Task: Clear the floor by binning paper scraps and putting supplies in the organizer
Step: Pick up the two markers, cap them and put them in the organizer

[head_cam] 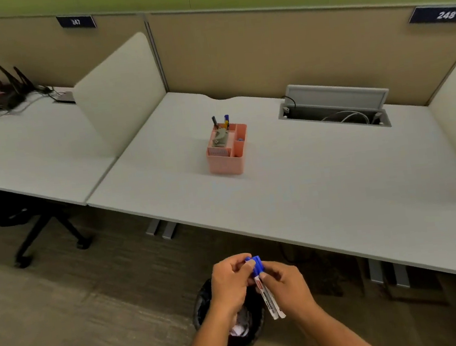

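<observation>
Both hands are right up close, left hand (pixel 230 282) and right hand (pixel 286 287) with fingers (pixel 241 261) curled tight round two white markers (pixel 269 300) with blue caps, though the grip covers part of the barrels and the label print is too blurry to read. Just below the fingers sits a black bin (pixel 229 323), mostly blocked by the forearms, with a bit of crumpled paper (pixel 239 329) peeking out. Well beyond the fingers, the pink organizer (pixel 227 151) stands on the worktop (pixel 322 185), its contents hard to make out besides a few pens.
</observation>
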A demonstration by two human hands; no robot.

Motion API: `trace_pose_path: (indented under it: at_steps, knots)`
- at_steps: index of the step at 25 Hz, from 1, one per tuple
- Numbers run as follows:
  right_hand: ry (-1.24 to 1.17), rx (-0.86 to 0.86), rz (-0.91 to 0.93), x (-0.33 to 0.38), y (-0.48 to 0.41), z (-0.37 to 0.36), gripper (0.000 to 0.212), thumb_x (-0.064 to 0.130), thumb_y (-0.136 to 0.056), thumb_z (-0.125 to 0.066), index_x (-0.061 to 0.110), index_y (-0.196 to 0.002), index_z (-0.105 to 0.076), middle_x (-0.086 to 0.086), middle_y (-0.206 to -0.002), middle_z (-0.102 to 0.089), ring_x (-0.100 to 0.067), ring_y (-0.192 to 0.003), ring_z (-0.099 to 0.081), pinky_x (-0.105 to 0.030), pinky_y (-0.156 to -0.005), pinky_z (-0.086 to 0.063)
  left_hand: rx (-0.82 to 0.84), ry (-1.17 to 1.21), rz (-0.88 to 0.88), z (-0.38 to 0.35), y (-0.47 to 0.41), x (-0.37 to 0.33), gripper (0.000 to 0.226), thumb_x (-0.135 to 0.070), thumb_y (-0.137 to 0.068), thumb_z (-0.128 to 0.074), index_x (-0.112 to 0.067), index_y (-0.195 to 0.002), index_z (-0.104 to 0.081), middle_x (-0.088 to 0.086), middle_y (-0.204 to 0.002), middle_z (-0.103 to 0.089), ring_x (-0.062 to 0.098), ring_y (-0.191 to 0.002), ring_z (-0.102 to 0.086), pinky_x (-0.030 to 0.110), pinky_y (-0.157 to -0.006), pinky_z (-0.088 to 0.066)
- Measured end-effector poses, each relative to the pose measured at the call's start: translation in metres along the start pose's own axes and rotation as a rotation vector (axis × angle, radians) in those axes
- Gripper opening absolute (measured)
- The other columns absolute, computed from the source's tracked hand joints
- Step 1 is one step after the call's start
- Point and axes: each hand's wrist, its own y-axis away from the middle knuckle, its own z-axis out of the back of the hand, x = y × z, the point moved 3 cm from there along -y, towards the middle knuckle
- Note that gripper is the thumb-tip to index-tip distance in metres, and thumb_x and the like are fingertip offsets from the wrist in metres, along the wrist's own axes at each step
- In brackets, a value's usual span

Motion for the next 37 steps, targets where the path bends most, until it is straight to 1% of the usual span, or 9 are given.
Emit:
trace_pose_path:
  at_steps: [5,12,14,16,19,24,29,32,37]
  knots:
    - [0.017,-0.027,0.023,0.047,-0.057,0.012,0.026,0.028,-0.096,-0.064,0.043,-0.114,-0.074,0.025,-0.096,-0.077,0.004,-0.091,-0.072,-0.031,-0.089,-0.06,-0.025,-0.011,-0.029,0.01,-0.04,-0.063,0.02,-0.008,-0.095,-0.073,-0.012,-0.114,-0.077,0.006,-0.101,-0.083,0.019,-0.092,-0.081,0.041,-0.084,-0.067]
    - [-0.021,-0.072,0.077,0.116,-0.193,0.039,0.02,0.028,-0.096,-0.064,0.038,-0.111,-0.074,0.022,-0.101,-0.072,-0.001,-0.088,-0.069,-0.032,-0.095,-0.058,-0.124,-0.165,-0.146,0.003,-0.144,-0.181,0.022,-0.013,-0.095,-0.073,-0.019,-0.116,-0.076,-0.001,-0.105,-0.079,0.013,-0.09,-0.078,0.02,-0.069,-0.063]
    - [-0.048,-0.065,0.111,0.143,-0.236,0.053,0.022,0.027,-0.096,-0.065,0.046,-0.105,-0.071,0.027,-0.096,-0.069,0.001,-0.087,-0.068,-0.027,-0.092,-0.055,-0.16,-0.198,-0.178,-0.002,-0.175,-0.217,0.019,-0.013,-0.096,-0.073,-0.021,-0.112,-0.077,0.001,-0.108,-0.079,0.014,-0.092,-0.077,0.018,-0.067,-0.061]
    - [-0.043,-0.049,0.161,0.168,-0.279,0.07,0.026,0.026,-0.095,-0.066,0.05,-0.103,-0.069,0.03,-0.095,-0.068,0.004,-0.088,-0.067,-0.024,-0.09,-0.055,-0.172,-0.214,-0.213,-0.009,-0.205,-0.254,0.019,-0.012,-0.095,-0.073,-0.024,-0.108,-0.079,0.002,-0.111,-0.079,0.018,-0.097,-0.077,0.022,-0.071,-0.064]
    - [-0.046,-0.056,0.209,0.198,-0.349,0.091,0.034,0.019,-0.095,-0.066,0.035,-0.125,-0.066,0.012,-0.118,-0.072,-0.005,-0.1,-0.068,-0.039,-0.106,-0.054,-0.223,-0.248,-0.259,-0.018,-0.255,-0.308,0.021,-0.012,-0.093,-0.075,-0.033,-0.096,-0.079,0.002,-0.109,-0.079,0.016,-0.095,-0.077,0.025,-0.077,-0.065]
    - [-0.103,-0.149,0.275,0.231,-0.433,0.113,0.048,0.019,-0.1,-0.062,0.035,-0.145,-0.053,0.006,-0.135,-0.067,-0.006,-0.103,-0.067,-0.032,-0.099,-0.054,-0.277,-0.37,-0.334,-0.037,-0.332,-0.373,0.025,-0.019,-0.094,-0.076,-0.018,-0.119,-0.078,0.003,-0.117,-0.077,0.024,-0.104,-0.074,0.04,-0.097,-0.062]
    - [-0.099,-0.247,0.317,0.228,-0.495,0.136,0.04,0.016,-0.099,-0.063,0.029,-0.137,-0.059,0.003,-0.128,-0.071,-0.01,-0.106,-0.07,-0.029,-0.096,-0.058,-0.225,-0.397,-0.362,-0.062,-0.396,-0.396,0.028,-0.02,-0.094,-0.076,-0.015,-0.121,-0.078,0.005,-0.118,-0.078,0.024,-0.105,-0.075,0.041,-0.1,-0.061]
    - [-0.063,-0.256,0.268,0.212,-0.524,0.138,0.037,0.018,-0.1,-0.063,0.027,-0.135,-0.06,0.003,-0.129,-0.07,-0.006,-0.1,-0.067,-0.006,-0.083,-0.051,-0.209,-0.439,-0.335,-0.07,-0.425,-0.387,0.03,-0.019,-0.094,-0.076,-0.013,-0.123,-0.077,0.006,-0.122,-0.079,0.024,-0.108,-0.075,0.043,-0.104,-0.059]
    - [-0.05,-0.233,0.171,0.184,-0.551,0.126,0.031,0.019,-0.1,-0.063,0.032,-0.127,-0.059,0.005,-0.118,-0.072,0.0,-0.086,-0.067,-0.012,-0.085,-0.052,-0.191,-0.496,-0.297,-0.072,-0.459,-0.369,0.029,-0.018,-0.094,-0.076,-0.012,-0.123,-0.077,0.008,-0.123,-0.078,0.025,-0.109,-0.075,0.044,-0.106,-0.058]
